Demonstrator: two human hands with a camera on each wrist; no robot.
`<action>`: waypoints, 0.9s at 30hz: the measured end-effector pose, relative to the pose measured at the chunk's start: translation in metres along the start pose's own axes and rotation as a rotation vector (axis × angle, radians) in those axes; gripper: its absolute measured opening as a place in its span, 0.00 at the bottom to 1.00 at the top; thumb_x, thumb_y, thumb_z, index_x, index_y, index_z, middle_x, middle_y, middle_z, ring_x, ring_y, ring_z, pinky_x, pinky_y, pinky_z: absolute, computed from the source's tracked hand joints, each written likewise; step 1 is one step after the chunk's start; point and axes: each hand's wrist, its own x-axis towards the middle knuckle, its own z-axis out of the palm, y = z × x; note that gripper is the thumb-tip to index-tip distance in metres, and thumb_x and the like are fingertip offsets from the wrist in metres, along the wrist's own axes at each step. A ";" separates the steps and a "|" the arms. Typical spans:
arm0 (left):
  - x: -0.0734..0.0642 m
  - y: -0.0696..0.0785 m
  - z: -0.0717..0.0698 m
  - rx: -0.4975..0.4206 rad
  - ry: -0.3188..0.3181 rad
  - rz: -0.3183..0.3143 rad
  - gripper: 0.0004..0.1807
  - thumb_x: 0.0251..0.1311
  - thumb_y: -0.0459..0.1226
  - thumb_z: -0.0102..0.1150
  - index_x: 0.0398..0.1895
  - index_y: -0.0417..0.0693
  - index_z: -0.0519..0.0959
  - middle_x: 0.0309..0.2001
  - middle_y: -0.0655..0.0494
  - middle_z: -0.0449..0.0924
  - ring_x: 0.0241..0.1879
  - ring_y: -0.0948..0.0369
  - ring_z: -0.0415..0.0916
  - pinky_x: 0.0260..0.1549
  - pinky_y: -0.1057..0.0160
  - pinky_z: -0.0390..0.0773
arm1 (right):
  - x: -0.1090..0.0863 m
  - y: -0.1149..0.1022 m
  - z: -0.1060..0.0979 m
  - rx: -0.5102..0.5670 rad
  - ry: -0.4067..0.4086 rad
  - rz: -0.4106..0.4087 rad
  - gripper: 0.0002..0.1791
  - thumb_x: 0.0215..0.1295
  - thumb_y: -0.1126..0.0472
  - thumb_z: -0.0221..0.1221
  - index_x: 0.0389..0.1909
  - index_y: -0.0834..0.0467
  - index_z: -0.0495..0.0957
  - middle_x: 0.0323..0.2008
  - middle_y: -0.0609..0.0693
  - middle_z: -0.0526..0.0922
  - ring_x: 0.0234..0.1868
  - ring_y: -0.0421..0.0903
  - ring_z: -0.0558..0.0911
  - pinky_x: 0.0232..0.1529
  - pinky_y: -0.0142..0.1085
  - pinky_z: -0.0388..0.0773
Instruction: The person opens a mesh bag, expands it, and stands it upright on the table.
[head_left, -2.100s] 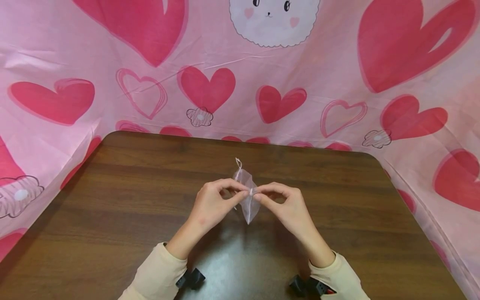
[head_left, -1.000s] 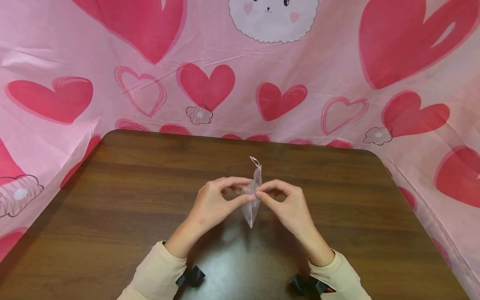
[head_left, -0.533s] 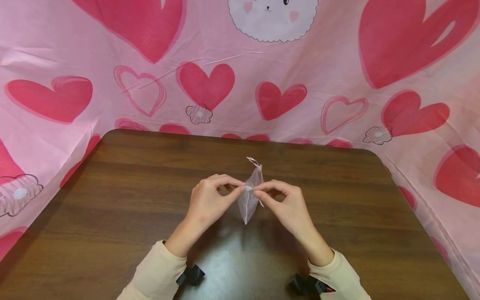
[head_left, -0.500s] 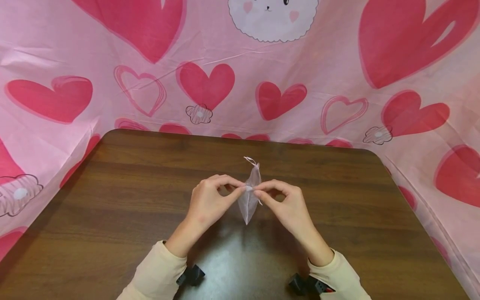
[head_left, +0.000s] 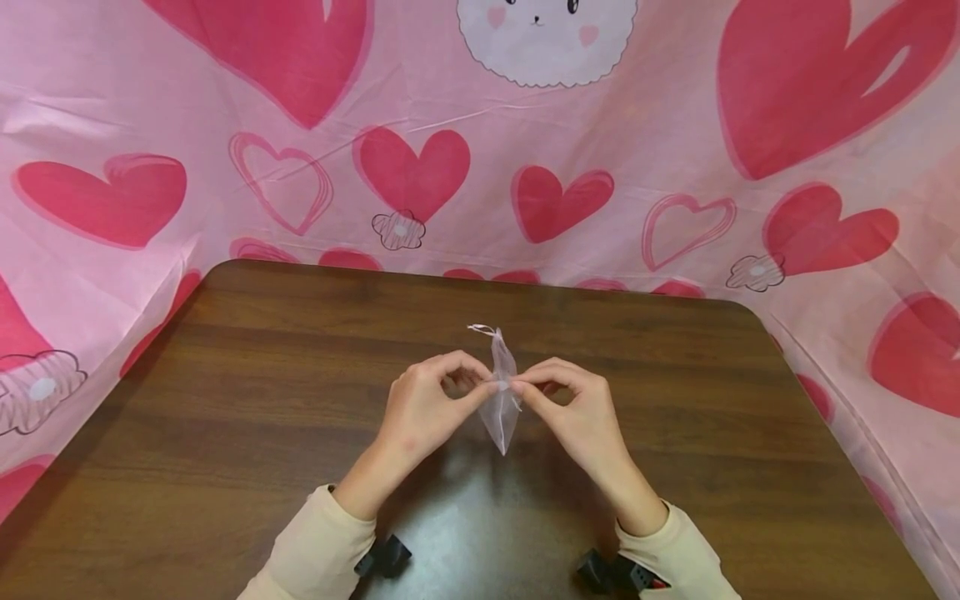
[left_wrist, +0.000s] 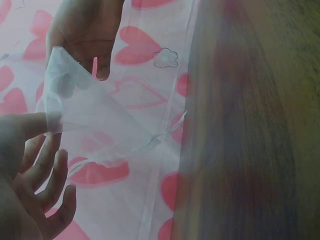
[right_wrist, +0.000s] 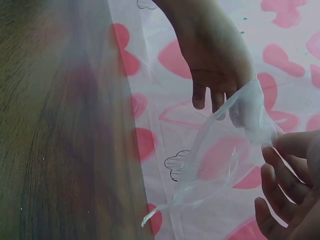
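**Sheer pouch pinched between two hands above the tabletop**

While both forearms in cream sleeves reach in from the near edge, the left hand (head_left: 422,410) and the right hand (head_left: 576,412) meet over the middle of the dark wooden tabletop (head_left: 225,400), each pinching one side of a small sheer pouch (head_left: 501,392) between thumb and forefinger. Each grip is closed on the fabric, the remaining fingers loosely curled. The pouch hangs clear of the wood, its closed corner pointing toward the person and its drawstring end (head_left: 483,330) pointing away. In the left wrist view the pouch (left_wrist: 95,117) spreads between the two hands, its thin ribbon trailing. A pink cloth with red hearts (head_left: 420,171) drapes behind and around the tabletop.
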 end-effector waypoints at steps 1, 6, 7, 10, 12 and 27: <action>0.000 0.000 0.000 -0.003 -0.003 0.001 0.08 0.51 0.44 0.76 0.31 0.63 0.84 0.25 0.73 0.79 0.28 0.63 0.78 0.30 0.61 0.75 | 0.000 0.000 0.000 -0.008 0.007 0.000 0.05 0.56 0.68 0.71 0.31 0.56 0.88 0.29 0.44 0.85 0.31 0.42 0.81 0.36 0.32 0.76; 0.000 -0.001 0.000 -0.022 -0.018 0.079 0.16 0.50 0.42 0.77 0.41 0.60 0.83 0.33 0.71 0.81 0.32 0.68 0.77 0.32 0.61 0.77 | 0.000 0.000 -0.001 -0.055 0.038 0.002 0.04 0.55 0.67 0.72 0.29 0.56 0.87 0.28 0.43 0.85 0.31 0.40 0.80 0.35 0.32 0.76; 0.000 -0.002 0.000 -0.024 -0.023 0.103 0.17 0.49 0.41 0.78 0.43 0.60 0.83 0.35 0.71 0.81 0.33 0.69 0.76 0.33 0.62 0.77 | 0.000 0.000 -0.001 -0.063 0.042 -0.002 0.04 0.55 0.67 0.72 0.29 0.56 0.87 0.28 0.43 0.85 0.30 0.40 0.80 0.35 0.33 0.76; 0.000 -0.002 0.000 -0.013 -0.036 0.159 0.20 0.49 0.41 0.78 0.46 0.59 0.83 0.37 0.69 0.81 0.34 0.71 0.75 0.31 0.64 0.76 | 0.000 0.001 -0.001 -0.076 0.042 -0.004 0.05 0.54 0.69 0.72 0.28 0.57 0.87 0.27 0.43 0.85 0.30 0.39 0.80 0.35 0.33 0.76; 0.000 -0.002 0.000 0.000 -0.035 0.183 0.19 0.50 0.41 0.77 0.46 0.59 0.84 0.36 0.69 0.81 0.34 0.71 0.75 0.31 0.63 0.77 | 0.000 0.001 -0.001 -0.078 0.035 -0.002 0.05 0.53 0.70 0.72 0.28 0.57 0.86 0.27 0.43 0.85 0.29 0.39 0.79 0.35 0.34 0.76; 0.002 -0.003 -0.001 0.105 0.144 0.151 0.06 0.54 0.39 0.74 0.34 0.62 0.90 0.28 0.72 0.83 0.26 0.68 0.75 0.23 0.64 0.70 | -0.002 0.000 0.002 -0.126 -0.105 0.080 0.10 0.57 0.64 0.71 0.41 0.57 0.87 0.32 0.44 0.86 0.33 0.40 0.81 0.36 0.37 0.78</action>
